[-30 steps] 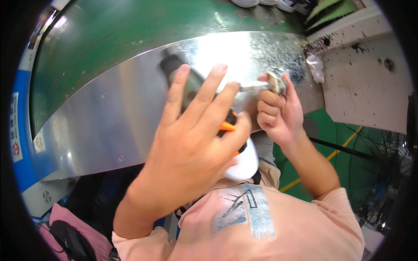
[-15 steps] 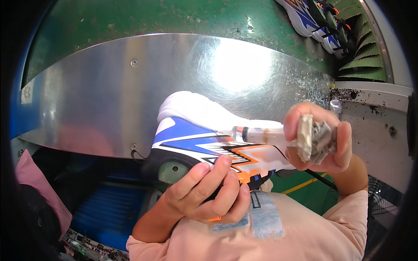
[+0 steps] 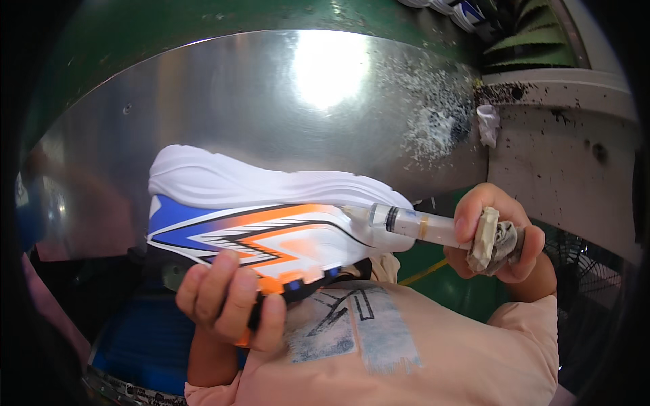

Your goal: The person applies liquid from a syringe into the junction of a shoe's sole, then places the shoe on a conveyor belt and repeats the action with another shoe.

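Observation:
A running shoe (image 3: pixel 264 233) with a thick white sole and blue, orange and white upper lies on its side in the air, heel to the left, toe to the right. My left hand (image 3: pixel 233 298) is closed round its laced opening from below, fingertips on the upper. Closed round a clear syringe (image 3: pixel 430 225) is my right hand (image 3: pixel 497 230); a dirty, beige wrapped lump (image 3: pixel 489 240) covers the plunger end. The syringe's tip points left and meets the seam between sole and upper near the toe, though the exact contact is too small to tell.
Behind the shoe is a shiny metal work plate (image 3: pixel 237 101), scuffed with white residue at its right. A crumpled white scrap (image 3: pixel 487 125) hangs by a stained pale ledge (image 3: pixel 562 128). More shoes (image 3: pixel 467 13) stand at the far right beside green jagged flaps (image 3: pixel 535 44).
The shoe and my left hand have shifted left. The syringe now sits near the toe instead of the mid-side, and my right hand is slightly lower. The view has shifted.

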A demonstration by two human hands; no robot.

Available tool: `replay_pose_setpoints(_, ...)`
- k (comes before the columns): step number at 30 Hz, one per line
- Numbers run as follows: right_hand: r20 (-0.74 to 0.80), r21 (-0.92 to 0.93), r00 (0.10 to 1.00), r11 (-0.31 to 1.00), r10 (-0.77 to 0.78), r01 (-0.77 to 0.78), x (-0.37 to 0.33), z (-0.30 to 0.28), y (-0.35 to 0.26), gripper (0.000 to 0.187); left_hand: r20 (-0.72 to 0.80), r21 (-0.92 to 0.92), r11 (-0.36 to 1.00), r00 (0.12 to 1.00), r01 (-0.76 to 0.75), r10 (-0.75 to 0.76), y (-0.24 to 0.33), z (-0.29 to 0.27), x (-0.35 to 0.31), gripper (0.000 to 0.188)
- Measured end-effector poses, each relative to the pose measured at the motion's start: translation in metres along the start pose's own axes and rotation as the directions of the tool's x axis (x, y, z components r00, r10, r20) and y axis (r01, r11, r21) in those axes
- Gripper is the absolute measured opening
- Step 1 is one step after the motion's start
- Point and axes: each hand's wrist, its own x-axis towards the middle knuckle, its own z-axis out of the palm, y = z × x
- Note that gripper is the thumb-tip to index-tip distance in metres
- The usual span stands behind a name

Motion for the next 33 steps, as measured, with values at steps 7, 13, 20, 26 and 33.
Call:
replay_pose_setpoints(7,-0.094,0.174,0.984,0.971,-0.149,0.164,0.007,0.026,0.041,0.083,0.081,0.035,0.998,0.996,-0.048,0.045,-0.037,-0.013,-0.011,0.034)
replay_pose_setpoints(13,-0.198,0.452,0.948,0.835,-0.250,0.314,0.023,0.051,0.079,0.083,0.200,-0.037,0.998,0.978,-0.051,0.058,-0.081,-0.031,-0.010,0.056)
replay_pose_setpoints(20,-0.259,0.578,0.915,0.709,-0.311,0.404,0.038,0.073,0.087,0.086,0.269,0.010,0.999,0.962,-0.041,0.037,-0.095,-0.040,0.012,0.060)
replay_pose_setpoints(26,-0.299,0.455,0.903,0.786,-0.309,0.419,0.045,0.083,0.079,0.081,0.293,-0.021,0.999,0.956,-0.026,0.031,-0.103,-0.039,0.027,0.061)
replay_pose_setpoints(33,-0.349,0.284,0.852,0.822,-0.390,0.493,0.057,0.096,0.068,0.077,0.393,-0.140,0.986,0.919,0.096,-0.033,-0.114,-0.042,0.050,0.064)
